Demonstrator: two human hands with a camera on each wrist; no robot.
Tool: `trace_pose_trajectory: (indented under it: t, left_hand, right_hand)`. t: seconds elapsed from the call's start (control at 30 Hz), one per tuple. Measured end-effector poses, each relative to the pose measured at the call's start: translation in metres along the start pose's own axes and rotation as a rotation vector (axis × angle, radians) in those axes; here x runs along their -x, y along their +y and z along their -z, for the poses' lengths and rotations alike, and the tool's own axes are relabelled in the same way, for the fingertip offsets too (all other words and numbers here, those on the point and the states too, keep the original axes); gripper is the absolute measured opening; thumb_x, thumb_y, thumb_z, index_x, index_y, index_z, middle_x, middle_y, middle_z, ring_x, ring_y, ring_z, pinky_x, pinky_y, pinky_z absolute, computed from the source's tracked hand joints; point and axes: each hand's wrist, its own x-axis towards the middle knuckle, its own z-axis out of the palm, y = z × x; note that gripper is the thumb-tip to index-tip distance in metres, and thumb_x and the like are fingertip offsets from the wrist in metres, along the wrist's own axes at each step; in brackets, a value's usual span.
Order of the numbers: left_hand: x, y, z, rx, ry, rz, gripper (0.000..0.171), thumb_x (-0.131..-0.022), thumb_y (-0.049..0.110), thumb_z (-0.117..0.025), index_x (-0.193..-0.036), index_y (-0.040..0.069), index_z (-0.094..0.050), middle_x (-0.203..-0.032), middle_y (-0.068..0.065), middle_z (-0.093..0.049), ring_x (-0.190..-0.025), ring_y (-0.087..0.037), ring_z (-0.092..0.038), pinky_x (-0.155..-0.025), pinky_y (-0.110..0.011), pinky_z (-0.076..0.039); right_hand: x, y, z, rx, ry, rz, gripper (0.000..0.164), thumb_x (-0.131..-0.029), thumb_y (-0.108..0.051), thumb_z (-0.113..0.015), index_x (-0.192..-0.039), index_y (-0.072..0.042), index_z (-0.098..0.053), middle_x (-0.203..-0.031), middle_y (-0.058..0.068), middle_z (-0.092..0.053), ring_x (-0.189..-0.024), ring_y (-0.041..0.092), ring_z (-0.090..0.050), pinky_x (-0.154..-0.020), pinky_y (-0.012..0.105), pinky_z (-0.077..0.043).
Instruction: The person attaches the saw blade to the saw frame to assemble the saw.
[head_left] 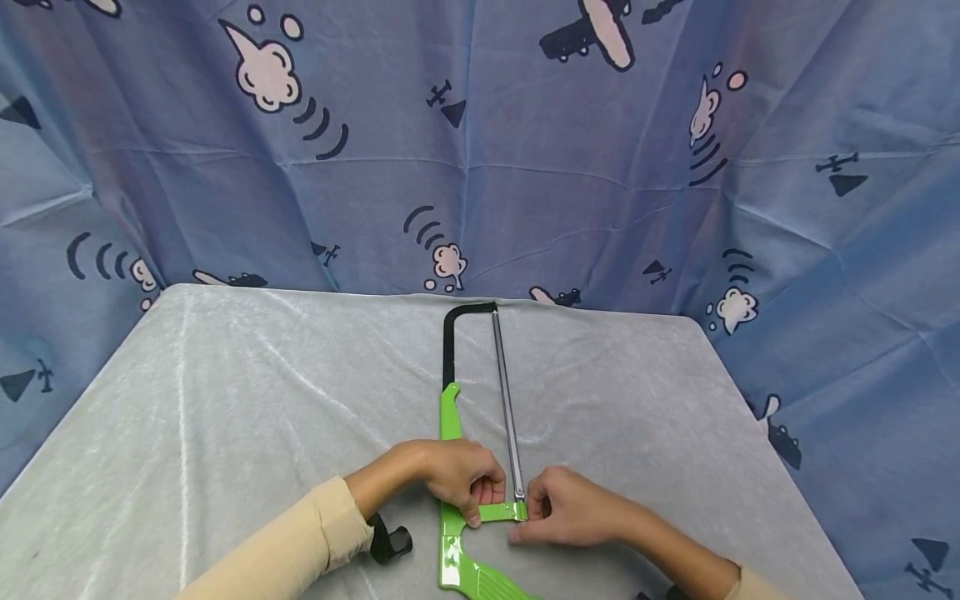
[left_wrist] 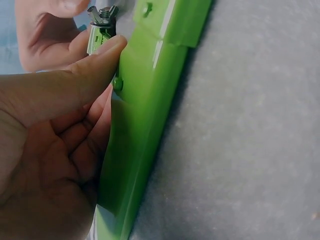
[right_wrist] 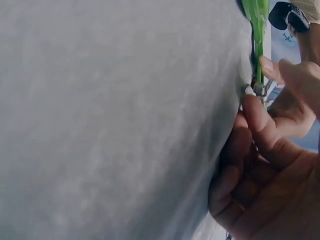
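Note:
A hacksaw with a green handle frame (head_left: 450,417), a black front bow (head_left: 448,342) and a grey blade (head_left: 506,400) lies on the cloth, its handle toward me. My left hand (head_left: 468,475) grips the green frame by the crosspiece at the blade's near end; its thumb (left_wrist: 95,65) presses the green metal in the left wrist view. At the crosspiece's outer end sits a metal wing nut (left_wrist: 103,15). My right hand (head_left: 573,508) has thumb and curled index finger around this wing nut, seen close in the right wrist view. Fingers partly hide their contact.
Pale grey cloth covers the table (head_left: 225,417). Behind it hangs a blue curtain (head_left: 525,208) printed with planes and clouds. A black strap (head_left: 390,542) sits at the left sleeve's cuff.

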Motion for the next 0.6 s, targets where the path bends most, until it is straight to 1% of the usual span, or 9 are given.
trace_pose_trajectory:
  t: [0.13,0.23,0.6]
  left_hand:
    - [0.0002,0.0005,0.0,0.002,-0.002,0.001,0.025,-0.076,0.009,-0.086,-0.087,0.017,-0.065,-0.068,0.013,-0.056,-0.063,0.003,-0.053,-0.062,-0.014,-0.045]
    - [0.0005,0.0008,-0.0002,-0.007,-0.001,0.0,0.025,-0.076,0.009,-0.086,-0.086,0.018,-0.065,-0.068,0.013,-0.056,-0.063,0.003,-0.053,-0.062,-0.014,-0.046]
    - [0.0012,0.002,0.0004,-0.009,0.004,0.009,0.024,-0.076,0.009,-0.086,-0.086,0.018,-0.065,-0.069,0.013,-0.056,-0.064,0.002,-0.053,-0.062,-0.014,-0.046]
  right_hand:
    - [-0.0029,-0.0025,-0.003,0.056,0.031,-0.033,0.041,-0.081,-0.037,-0.08,-0.055,-0.017,-0.055,-0.048,-0.021,-0.042,-0.042,-0.01,-0.032,-0.04,0.013,-0.026]
    - [-0.004,-0.0031,-0.0042,0.091,0.042,-0.033,0.044,-0.081,-0.037,-0.08,-0.053,-0.017,-0.052,-0.047,-0.022,-0.04,-0.041,-0.011,-0.03,-0.039,0.013,-0.025]
    - [-0.0044,-0.0026,-0.0043,0.099,0.047,-0.022,0.045,-0.081,-0.038,-0.079,-0.052,-0.018,-0.052,-0.047,-0.022,-0.039,-0.041,-0.011,-0.03,-0.039,0.013,-0.025]
